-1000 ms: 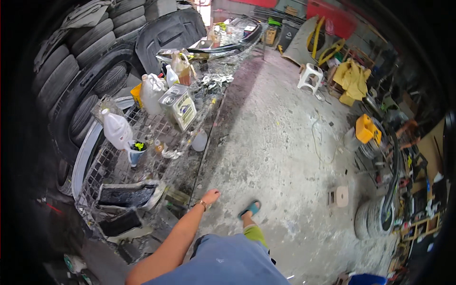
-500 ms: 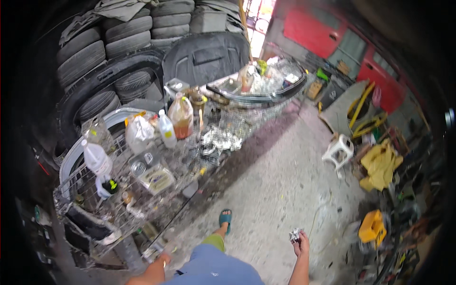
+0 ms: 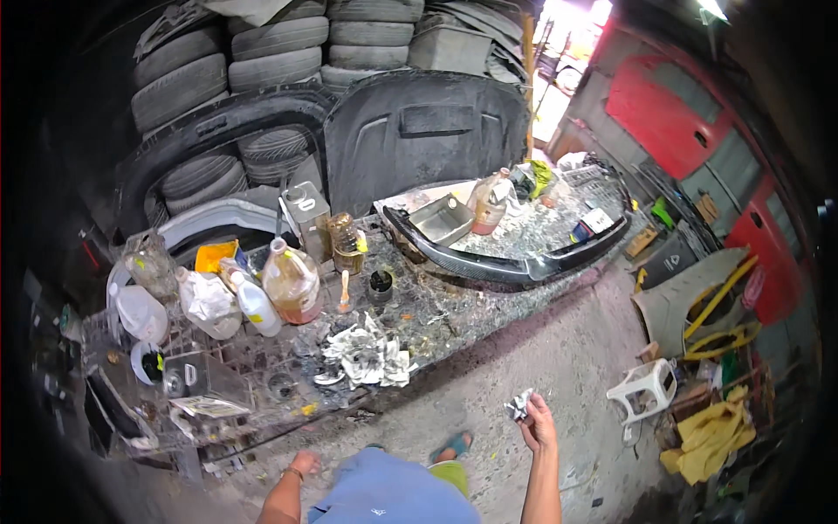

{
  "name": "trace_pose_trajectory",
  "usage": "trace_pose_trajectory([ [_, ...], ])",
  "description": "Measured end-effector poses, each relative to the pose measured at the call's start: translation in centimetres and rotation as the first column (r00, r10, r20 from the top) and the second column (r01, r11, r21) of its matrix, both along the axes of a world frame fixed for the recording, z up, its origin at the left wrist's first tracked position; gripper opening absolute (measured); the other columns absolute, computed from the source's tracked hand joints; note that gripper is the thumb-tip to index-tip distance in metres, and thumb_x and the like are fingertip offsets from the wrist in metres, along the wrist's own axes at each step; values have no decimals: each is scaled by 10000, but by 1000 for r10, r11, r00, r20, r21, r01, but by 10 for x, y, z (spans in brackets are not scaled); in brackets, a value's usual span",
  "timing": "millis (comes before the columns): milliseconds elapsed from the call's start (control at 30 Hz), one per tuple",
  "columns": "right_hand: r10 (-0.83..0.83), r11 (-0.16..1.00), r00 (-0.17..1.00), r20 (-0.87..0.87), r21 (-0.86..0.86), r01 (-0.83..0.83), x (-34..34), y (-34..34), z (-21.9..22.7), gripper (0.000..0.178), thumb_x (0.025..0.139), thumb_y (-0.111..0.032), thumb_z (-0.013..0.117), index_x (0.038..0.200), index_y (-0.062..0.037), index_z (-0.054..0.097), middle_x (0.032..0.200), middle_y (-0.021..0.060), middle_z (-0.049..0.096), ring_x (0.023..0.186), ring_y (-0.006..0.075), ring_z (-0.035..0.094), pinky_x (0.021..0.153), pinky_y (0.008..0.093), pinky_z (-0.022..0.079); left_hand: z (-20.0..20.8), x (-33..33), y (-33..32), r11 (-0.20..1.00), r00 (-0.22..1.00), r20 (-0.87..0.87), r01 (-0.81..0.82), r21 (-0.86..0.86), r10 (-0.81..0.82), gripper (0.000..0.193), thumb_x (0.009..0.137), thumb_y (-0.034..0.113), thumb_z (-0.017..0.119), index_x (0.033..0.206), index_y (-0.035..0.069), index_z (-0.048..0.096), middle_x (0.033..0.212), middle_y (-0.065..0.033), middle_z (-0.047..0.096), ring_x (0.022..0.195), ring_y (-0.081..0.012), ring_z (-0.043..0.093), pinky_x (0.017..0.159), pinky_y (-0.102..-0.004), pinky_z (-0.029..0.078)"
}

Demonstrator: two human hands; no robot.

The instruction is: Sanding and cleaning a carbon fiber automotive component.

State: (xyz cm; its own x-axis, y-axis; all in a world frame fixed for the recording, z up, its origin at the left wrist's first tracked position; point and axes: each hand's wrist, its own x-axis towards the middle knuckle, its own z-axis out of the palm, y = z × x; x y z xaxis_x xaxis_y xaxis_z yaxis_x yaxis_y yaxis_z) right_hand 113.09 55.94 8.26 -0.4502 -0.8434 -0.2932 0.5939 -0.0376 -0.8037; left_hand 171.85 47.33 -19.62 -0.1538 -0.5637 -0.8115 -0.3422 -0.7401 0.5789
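My right hand (image 3: pixel 539 425) is held up over the floor, closed on a crumpled piece of grey-and-white paper (image 3: pixel 521 404) at its fingertips. Low beside my body, my left hand (image 3: pixel 303 463) hangs near the workbench edge; its fingers are too unclear to read. A heap of similar crumpled paper (image 3: pixel 367 352) lies on the cluttered workbench (image 3: pixel 454 319). Behind it are a paintbrush (image 3: pixel 344 293) and a small black pot (image 3: pixel 381 286). Farther left stand a jug of reddish-brown liquid (image 3: pixel 292 284) and a translucent bottle (image 3: pixel 253 301).
A glossy black curved car part (image 3: pixel 524 269) lies along the far bench. A rectangular metal can (image 3: pixel 305 210) stands behind the jugs. Stacked tyres (image 3: pixel 275 65) and a dark hood panel (image 3: pixel 419 131) rise behind. On the right are a white stool (image 3: pixel 643 390), yellow cloth (image 3: pixel 711 437) and red doors (image 3: pixel 668 109).
My view has shifted along the bench, bringing the paper heap and far bench nearer. The right hand, still gripping its paper, is higher in view. My feet have moved.
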Motion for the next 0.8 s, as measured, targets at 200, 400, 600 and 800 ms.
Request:
trace_pose_trajectory([
  [200, 375, 918, 901, -218, 219, -329, -133, -153, -18, 256, 905, -69, 645, 1153, -26, 597, 1027, 58, 660, 939, 154, 630, 790, 275, 513, 9, -101, 51, 901, 887, 160, -423, -99, 434, 201, 883, 130, 554, 1029, 11, 624, 784, -93, 649, 647, -192, 635, 520, -335, 500],
  [400, 557, 728, 227, -799, 338, -596, -138, -348, 24, 314, 856, -84, 688, 1151, 6, 632, 1061, 92, 671, 966, 180, 612, 846, 305, 480, 9, -239, 182, 847, 870, 137, -492, 199, 473, 232, 889, 205, 587, 1018, 15, 617, 868, -116, 674, 726, -239, 677, 584, -380, 539],
  [600, 287, 639, -345, -893, 447, -626, -96, -505, 15, 263, 856, -33, 607, 1117, -31, 635, 1032, 198, 598, 992, 403, 585, 857, 430, 478, -10, -367, 241, 636, 729, 73, -637, 437, 680, 258, 916, 244, 541, 1045, 30, 607, 944, -143, 680, 792, -286, 685, 624, -451, 550],
  [800, 44, 493, -496, -867, 451, -744, -38, -601, -12, 318, 831, 5, 566, 1131, -70, 644, 1084, 172, 580, 1017, 376, 582, 877, 443, 485, -38, -416, 214, 467, 519, 66, -812, 350, 852, 248, 900, 259, 567, 1036, 54, 603, 928, -94, 667, 801, -227, 662, 629, -373, 527],
])
